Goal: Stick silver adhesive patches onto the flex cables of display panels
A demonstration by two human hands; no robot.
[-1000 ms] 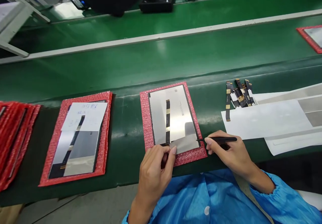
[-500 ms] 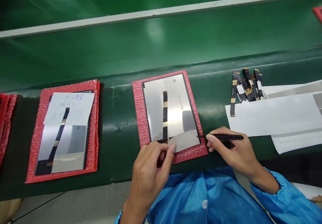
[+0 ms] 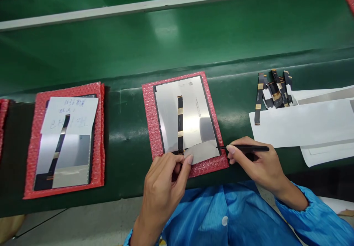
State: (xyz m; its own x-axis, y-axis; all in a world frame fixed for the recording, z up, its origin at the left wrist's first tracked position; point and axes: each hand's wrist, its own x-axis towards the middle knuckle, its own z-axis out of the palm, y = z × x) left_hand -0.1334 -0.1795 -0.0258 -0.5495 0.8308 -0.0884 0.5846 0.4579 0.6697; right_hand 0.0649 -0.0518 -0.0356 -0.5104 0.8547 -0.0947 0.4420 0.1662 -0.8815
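Left hand (image 3: 166,181) is pinching gray film (image 3: 203,152) by one end; right hand (image 3: 256,165) is gripping black tweezers (image 3: 253,148), tip at the other. Film's overlapping near edge of the panel (image 3: 167,117).

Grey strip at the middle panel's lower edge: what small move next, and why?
I'd probably ease the right end of the grey strip down against the panel with the black tool. The strip looks bowed, the left hand pinches its left end, and the right hand holds the tool's tip at the other end.
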